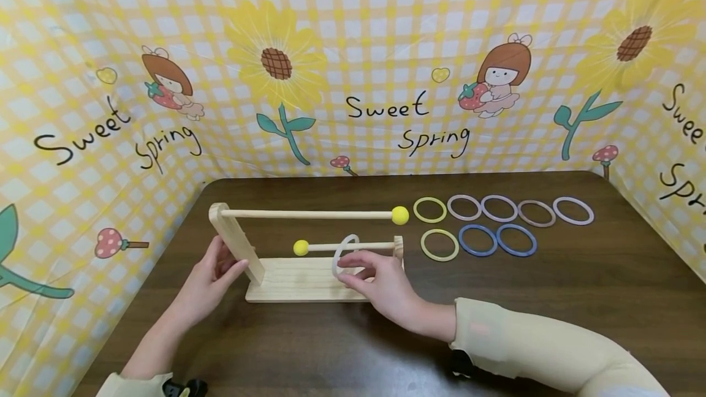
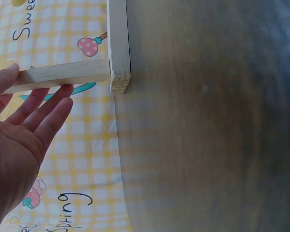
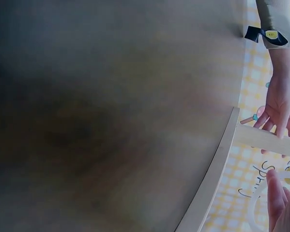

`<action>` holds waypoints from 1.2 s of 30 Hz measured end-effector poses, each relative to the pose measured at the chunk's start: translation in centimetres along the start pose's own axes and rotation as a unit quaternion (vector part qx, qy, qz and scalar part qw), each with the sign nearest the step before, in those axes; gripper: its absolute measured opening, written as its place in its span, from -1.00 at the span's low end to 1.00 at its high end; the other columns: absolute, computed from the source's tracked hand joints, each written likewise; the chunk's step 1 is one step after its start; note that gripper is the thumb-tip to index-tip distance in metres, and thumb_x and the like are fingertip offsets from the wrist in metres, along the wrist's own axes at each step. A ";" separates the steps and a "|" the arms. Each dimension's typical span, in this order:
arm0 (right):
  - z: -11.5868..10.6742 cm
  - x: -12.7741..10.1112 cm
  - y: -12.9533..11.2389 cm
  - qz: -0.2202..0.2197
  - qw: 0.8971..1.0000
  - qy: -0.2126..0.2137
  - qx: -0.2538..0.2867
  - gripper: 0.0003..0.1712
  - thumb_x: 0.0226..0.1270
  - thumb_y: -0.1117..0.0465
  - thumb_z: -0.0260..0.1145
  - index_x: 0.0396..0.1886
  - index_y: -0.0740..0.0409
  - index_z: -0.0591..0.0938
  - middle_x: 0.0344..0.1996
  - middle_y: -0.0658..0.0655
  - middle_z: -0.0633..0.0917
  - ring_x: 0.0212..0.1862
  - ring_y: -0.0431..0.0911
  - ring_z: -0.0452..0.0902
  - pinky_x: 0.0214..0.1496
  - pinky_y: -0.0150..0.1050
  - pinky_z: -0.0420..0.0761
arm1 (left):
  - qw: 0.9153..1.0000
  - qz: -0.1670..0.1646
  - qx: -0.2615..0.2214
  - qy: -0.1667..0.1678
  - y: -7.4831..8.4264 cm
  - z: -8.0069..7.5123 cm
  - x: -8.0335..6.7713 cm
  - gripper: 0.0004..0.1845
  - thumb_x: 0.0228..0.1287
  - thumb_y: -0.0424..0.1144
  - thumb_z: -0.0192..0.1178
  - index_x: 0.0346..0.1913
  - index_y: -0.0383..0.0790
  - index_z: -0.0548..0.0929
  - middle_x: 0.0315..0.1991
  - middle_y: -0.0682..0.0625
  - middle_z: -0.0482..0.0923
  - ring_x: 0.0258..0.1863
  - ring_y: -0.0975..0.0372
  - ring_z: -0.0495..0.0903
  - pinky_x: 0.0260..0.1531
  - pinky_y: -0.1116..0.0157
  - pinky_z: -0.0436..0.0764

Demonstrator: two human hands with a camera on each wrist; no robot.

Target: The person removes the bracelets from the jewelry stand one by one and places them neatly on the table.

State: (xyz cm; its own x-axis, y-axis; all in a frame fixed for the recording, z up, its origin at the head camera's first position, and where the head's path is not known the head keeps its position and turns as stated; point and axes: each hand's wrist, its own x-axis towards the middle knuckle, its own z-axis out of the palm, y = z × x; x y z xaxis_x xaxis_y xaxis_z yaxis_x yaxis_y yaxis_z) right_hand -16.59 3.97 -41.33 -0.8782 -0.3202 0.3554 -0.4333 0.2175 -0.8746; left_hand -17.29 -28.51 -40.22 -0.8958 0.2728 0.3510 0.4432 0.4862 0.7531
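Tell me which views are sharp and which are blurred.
Head view: evenly lit and sharp, with the wooden stand and white ring crisp, edges bowed by the wide lens. Left wrist view: left hand fairly clear, tabletop soft. Right wrist view: mostly dark blur.

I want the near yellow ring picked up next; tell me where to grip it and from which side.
Pinch the near yellow ring across its thin band at the near edge, coming from above. It lies flat on the table, so no side grip suits, and the blue ring sits close on its right while the wooden stand flanks its left.
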 end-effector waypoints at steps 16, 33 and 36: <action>1.1 0.6 -0.1 0.011 1.000 -0.028 -0.001 -0.74 0.24 0.27 0.43 -0.07 0.18 0.68 -0.14 0.07 0.73 -0.30 -0.18 0.69 -0.35 -0.36 0.60 | 1.000 -0.001 0.001 -0.002 -0.2 0.0 -0.1 -0.43 0.42 -0.47 0.09 0.39 -0.34 0.12 0.09 -0.41 0.50 0.05 0.52 0.46 -0.04 0.58 0.46; 0.5 0.5 -0.1 -0.011 1.000 0.009 0.007 -0.87 0.15 0.33 0.48 -0.31 0.18 0.69 -0.42 0.03 0.73 -0.46 -0.24 0.62 -0.41 -0.34 0.62 | 1.000 0.002 0.001 -0.003 -0.1 -0.1 0.0 -0.46 0.42 -0.47 0.07 0.37 -0.34 0.14 0.08 -0.42 0.50 0.05 0.50 0.47 -0.05 0.57 0.47; 0.5 0.5 -0.1 -0.022 1.000 0.010 0.000 -0.88 0.19 0.35 0.45 -0.28 0.21 0.68 -0.39 0.03 0.73 -0.39 -0.20 0.64 -0.35 -0.32 0.64 | 1.000 0.002 0.003 -0.005 -0.2 -0.1 0.0 -0.44 0.43 -0.46 0.07 0.39 -0.33 0.13 0.10 -0.42 0.49 0.06 0.52 0.46 -0.04 0.58 0.46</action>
State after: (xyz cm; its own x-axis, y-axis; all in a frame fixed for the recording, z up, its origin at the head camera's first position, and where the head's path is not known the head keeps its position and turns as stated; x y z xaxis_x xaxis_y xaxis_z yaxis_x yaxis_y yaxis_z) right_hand -16.94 3.32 -41.25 -0.8627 -0.3100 0.3995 -0.4707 0.2039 -0.8584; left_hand -17.40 -28.71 -40.29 -0.8935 0.2837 0.3481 0.4471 0.4900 0.7484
